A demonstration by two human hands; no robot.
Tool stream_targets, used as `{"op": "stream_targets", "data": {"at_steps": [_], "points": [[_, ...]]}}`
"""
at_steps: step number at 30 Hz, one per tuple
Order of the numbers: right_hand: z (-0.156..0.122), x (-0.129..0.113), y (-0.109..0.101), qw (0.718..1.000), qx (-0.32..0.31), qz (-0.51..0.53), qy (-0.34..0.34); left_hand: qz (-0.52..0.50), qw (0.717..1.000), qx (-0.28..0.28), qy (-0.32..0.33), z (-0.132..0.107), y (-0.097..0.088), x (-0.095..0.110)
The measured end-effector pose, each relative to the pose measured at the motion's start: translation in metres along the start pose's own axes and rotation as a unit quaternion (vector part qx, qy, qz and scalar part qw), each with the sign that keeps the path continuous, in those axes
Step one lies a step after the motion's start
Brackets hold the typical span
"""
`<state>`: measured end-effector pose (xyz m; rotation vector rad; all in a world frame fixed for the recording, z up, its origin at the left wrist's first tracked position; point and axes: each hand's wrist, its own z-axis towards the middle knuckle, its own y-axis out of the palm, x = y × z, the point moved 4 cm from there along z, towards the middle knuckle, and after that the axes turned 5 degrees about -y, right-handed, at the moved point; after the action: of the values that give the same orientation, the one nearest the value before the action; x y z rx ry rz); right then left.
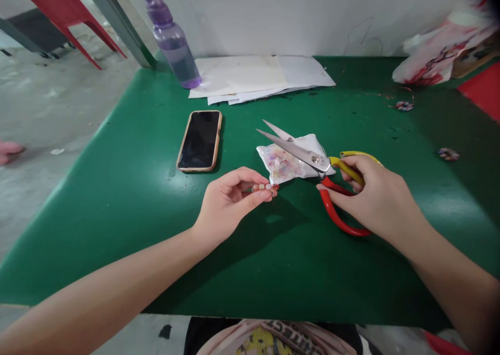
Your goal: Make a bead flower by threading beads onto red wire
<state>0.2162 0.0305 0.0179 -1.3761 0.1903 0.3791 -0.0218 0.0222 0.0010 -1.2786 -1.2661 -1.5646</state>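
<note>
Right, my left hand (224, 203) is pinching a small string of reddish and pale beads (261, 187) between thumb and fingers, up in front of me near the middle of the desk (148, 204). My right hand (377, 191) is gripping the scissors (317, 161) by their yellow and red handles. Blades are spread, tips up and to the left, crossing over a small plastic packet (282, 162) of multicolored bits; can't tell if they touch it. Blades and bead string are apart.

Phone (200, 140) lies dark-screened, left of the packet. Behind it, a purple water bottle (177, 50), part full, stands at the near-left corner of some white sheets (253, 76) by the wall. Over on the right: two small beaded clusters, one farther back (404, 105), one closer (449, 154); beyond them, a red-and-white plastic bag (429, 61).
</note>
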Motion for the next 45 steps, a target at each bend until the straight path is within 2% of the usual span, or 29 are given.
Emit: {"op": "stream_targets", "data": {"at_steps": [5,8,11,13,19,23,25,27,30,32,33,34,36,37,39,42,45], "points": [[-0.002,-0.009,-0.008,0.998,0.06,0.006,-0.008,0.007,0.999,0.028,-0.019,-0.001,-0.002,-0.003],[-0.002,-0.011,-0.012,0.993,0.111,0.0,-0.036,0.011,0.999,0.032,-0.005,0.0,-0.003,-0.002],[-0.001,-0.009,-0.013,0.991,0.127,0.007,-0.047,0.023,0.999,0.033,0.019,0.0,-0.003,0.0],[0.0,-0.006,-0.012,0.993,0.109,0.004,-0.037,0.038,0.998,0.035,0.038,0.0,-0.004,0.003],[-0.004,-0.005,-0.002,0.999,-0.025,-0.039,-0.02,0.079,0.992,0.029,0.096,-0.003,-0.002,0.008],[-0.011,-0.013,0.004,0.992,-0.094,-0.039,-0.078,0.116,0.984,0.025,0.136,-0.006,0.001,0.009],[-0.013,-0.018,0.005,0.985,-0.103,-0.052,-0.128,0.135,0.979,0.014,0.15,-0.008,0.001,0.01],[-0.015,-0.022,0.001,0.979,-0.073,-0.088,-0.169,0.165,0.973,0.002,0.163,-0.01,0.003,0.01],[-0.018,-0.03,-0.015,0.976,0.025,-0.107,-0.187,0.217,0.956,-0.007,0.196,-0.013,0.006,0.011],[-0.022,-0.037,-0.025,0.981,0.065,-0.031,-0.177,0.246,0.942,-0.01,0.226,-0.016,0.011,0.014],[-0.025,-0.04,-0.028,0.983,0.069,0.037,-0.163,0.258,0.936,-0.012,0.239,-0.017,0.014,0.015],[-0.027,-0.043,-0.028,0.981,0.046,0.12,-0.144,0.269,0.931,-0.016,0.248,-0.018,0.017,0.017],[-0.031,-0.05,-0.02,0.958,-0.055,0.268,-0.087,0.287,0.923,-0.03,0.254,-0.02,0.023,0.019],[-0.034,-0.053,-0.014,0.935,-0.11,0.332,-0.06,0.294,0.92,-0.042,0.255,-0.021,0.025,0.021],[-0.038,-0.057,-0.003,0.882,-0.181,0.435,0.0,0.304,0.916,-0.063,0.254,-0.022,0.029,0.023],[-0.041,-0.06,0.007,0.811,-0.218,0.54,0.06,0.309,0.913,-0.077,0.256,-0.023,0.03,0.025],[-0.042,-0.06,0.011,0.765,-0.232,0.596,0.081,0.312,0.908,-0.093,0.263,-0.023,0.03,0.025]]}}
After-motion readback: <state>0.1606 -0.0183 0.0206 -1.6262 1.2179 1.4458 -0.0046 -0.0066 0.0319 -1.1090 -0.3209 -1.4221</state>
